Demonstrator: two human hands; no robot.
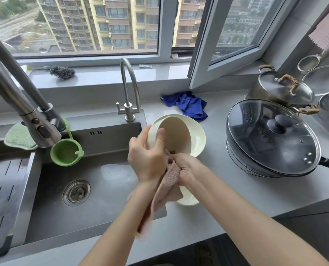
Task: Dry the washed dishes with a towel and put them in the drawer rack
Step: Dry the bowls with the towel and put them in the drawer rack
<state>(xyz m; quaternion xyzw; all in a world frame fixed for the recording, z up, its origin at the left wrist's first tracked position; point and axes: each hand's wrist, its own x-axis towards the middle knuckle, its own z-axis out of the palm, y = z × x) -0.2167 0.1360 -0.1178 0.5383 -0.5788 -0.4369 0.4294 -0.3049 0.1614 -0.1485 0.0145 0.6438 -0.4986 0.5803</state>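
Cream bowl [176,134] is held tilted, left hand [147,157] fingers [142,134] clamped on its rim; pink towel [167,187] is bunched tight in right hand [188,169] fingers, probably touching the bowl.

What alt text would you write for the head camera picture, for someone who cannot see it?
A person's left hand holds a tilted cream bowl while the right hand grips a pink towel against it, above more cream dishes beside a sink. A lidded wok sits to the right.

Sink [106,189] left, counter [227,179] right. Bowl [176,135] above a plate [198,139] on the counter, just beside the sink. Lidded pan [271,137] further right, pot [282,89] behind it.
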